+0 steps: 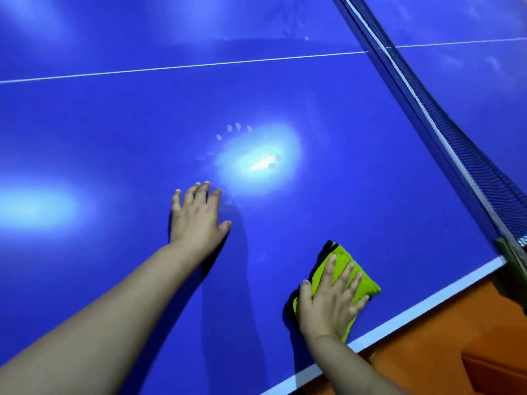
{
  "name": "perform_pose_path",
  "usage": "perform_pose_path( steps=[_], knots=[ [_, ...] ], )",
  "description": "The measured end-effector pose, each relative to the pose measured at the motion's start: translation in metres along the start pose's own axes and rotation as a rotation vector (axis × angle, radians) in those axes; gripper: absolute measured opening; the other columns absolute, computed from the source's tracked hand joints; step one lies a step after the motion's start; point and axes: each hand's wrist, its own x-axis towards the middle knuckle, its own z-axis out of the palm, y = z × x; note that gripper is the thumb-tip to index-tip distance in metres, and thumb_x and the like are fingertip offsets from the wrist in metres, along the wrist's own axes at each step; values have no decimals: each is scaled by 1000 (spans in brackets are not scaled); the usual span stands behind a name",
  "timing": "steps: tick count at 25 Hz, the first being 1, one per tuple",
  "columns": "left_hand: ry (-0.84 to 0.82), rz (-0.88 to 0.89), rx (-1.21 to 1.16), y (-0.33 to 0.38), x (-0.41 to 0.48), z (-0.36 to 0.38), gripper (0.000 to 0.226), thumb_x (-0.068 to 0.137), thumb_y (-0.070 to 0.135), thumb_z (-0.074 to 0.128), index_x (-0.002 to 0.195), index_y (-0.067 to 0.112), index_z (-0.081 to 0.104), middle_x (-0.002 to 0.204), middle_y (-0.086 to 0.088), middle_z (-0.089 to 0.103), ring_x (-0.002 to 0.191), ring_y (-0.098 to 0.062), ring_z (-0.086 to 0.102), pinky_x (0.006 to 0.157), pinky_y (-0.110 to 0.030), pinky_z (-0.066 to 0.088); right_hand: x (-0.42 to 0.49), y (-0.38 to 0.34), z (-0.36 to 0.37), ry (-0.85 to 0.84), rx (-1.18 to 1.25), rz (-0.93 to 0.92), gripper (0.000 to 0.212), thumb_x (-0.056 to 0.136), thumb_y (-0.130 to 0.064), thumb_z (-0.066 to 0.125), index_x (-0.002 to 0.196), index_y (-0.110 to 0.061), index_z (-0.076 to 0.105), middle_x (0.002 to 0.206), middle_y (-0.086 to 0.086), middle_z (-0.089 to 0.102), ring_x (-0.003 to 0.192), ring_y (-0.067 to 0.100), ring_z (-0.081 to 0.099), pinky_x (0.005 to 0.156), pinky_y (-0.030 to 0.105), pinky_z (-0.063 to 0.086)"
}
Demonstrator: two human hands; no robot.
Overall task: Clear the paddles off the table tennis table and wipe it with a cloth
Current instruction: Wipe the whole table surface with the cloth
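Cloth (368, 286): green, folded, flat on the blue table (114, 124), by the near edge, right side, close to the net (445, 132).
Right hand (328, 297): flat on the cloth, fingers spread, pressing down.
Left hand (196, 215): flat on bare table, fingers straight, holding nothing.
Paddles: none in view.
Finger marks (233, 129): far and left of the cloth, past the left hand; probably the next wipe.

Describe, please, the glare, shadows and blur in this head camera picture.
Head view: a bright glare patch whitens the table just beyond the left hand, with a fainter one at the left edge; the left arm throws a dark shadow to its right; the net looks blurred.
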Motion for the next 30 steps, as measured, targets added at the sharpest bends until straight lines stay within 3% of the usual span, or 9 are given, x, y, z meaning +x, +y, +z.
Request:
perform_pose_path(
  steps=[2, 4, 11, 19, 21, 25, 30],
  knots=[
    [1, -41, -14, -12, 10, -2, 75, 81, 48, 59, 143, 18, 30, 154, -7, 20, 141, -24, 13, 114, -46, 2, 12, -32, -5, -60, 12, 96, 80, 89, -49, 43, 154, -18, 6, 159, 21, 2, 146, 38, -3, 112, 64, 5],
    [-6, -82, -29, -24, 25, -4, 80, 79, 52, 60, 145, 19, 27, 154, -7, 18, 142, -24, 11, 114, -47, 2, 36, -63, -10, -25, 28, 93, 82, 92, -51, 40, 153, -19, -4, 159, 19, -7, 145, 36, -12, 113, 62, -1],
    [-99, -116, -109, -54, 79, -7, 103, 65, 55, 65, 149, 26, 12, 157, -4, 1, 143, -20, -7, 114, -42, -11, 149, -192, -39, 34, 95, -27, 81, 91, -50, 39, 153, -17, 1, 159, 19, -6, 145, 37, -13, 111, 64, -7],
    [-170, -119, -199, -63, 91, 2, 109, 52, 67, 42, 147, 37, -4, 155, 4, -12, 138, -9, -24, 107, -31, -26, 283, -328, -73, 68, 72, -200, 77, 90, -47, 35, 154, -18, 5, 160, 17, -3, 146, 37, -10, 111, 64, -7],
    [-177, -122, -201, -65, 93, 5, 109, 51, 69, 38, 146, 38, -7, 155, 5, -14, 136, -8, -28, 107, -32, -27, 310, -357, -80, 77, 29, -337, 75, 88, -44, 35, 154, -21, 7, 161, 13, -1, 147, 33, -8, 112, 62, -6],
    [-203, -116, -203, -70, 96, 9, 109, 57, 65, 49, 144, 41, -13, 152, 7, -20, 132, -5, -34, 105, -31, -29, 350, -390, -90, 92, -116, -798, 71, 87, -38, 37, 153, -30, 12, 161, 6, 2, 148, 26, -4, 115, 56, -4],
    [-225, -125, -209, -71, 99, 9, 109, 58, 63, 51, 145, 40, -9, 151, 10, -21, 135, -7, -29, 107, -33, -26, 351, -379, -93, 54, -260, -1231, 79, 74, -41, 27, 151, -38, 14, 162, 1, 3, 148, 20, 0, 116, 51, -1]
  ],
)
